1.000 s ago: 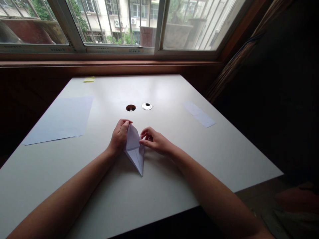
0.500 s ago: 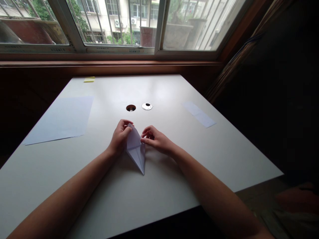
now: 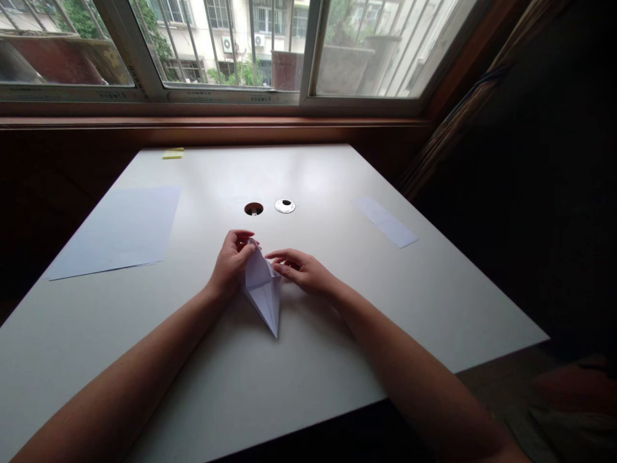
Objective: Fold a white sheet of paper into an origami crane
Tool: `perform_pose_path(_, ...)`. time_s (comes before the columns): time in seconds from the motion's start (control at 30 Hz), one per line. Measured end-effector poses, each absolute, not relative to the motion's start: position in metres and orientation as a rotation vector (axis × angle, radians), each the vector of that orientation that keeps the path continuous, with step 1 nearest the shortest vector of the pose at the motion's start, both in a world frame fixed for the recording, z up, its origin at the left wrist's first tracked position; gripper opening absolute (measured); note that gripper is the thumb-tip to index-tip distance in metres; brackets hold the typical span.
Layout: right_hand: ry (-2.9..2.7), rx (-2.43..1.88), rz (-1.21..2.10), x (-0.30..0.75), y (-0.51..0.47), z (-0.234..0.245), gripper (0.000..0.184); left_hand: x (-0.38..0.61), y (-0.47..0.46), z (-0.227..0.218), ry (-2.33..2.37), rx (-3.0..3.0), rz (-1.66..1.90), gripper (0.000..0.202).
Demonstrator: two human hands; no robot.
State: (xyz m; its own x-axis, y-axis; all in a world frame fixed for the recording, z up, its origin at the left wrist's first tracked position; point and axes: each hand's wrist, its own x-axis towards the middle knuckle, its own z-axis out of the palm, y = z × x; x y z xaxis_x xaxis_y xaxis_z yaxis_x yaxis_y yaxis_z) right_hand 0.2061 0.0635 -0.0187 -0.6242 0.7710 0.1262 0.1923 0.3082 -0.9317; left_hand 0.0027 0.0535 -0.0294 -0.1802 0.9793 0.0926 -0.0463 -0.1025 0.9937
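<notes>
Now the right hand straightens its forefinger at the folded paper, seemingly working the right edge, grip unclear; the left hand pinches the top.

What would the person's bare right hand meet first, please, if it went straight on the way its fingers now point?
Most likely the pointed, folded white paper, whose edge the right hand appears to touch; the bare left hand is beyond, though depth is hard to judge from one view.
</notes>
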Motion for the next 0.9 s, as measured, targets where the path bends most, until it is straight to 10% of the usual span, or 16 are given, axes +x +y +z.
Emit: perform_pose_path(0.9,-2.058,-0.902,1.335,0.2036,0.0634,-0.0155,0.022,0.0094,0.0492,-0.0205,1.089,1.074,1.448,0.014)
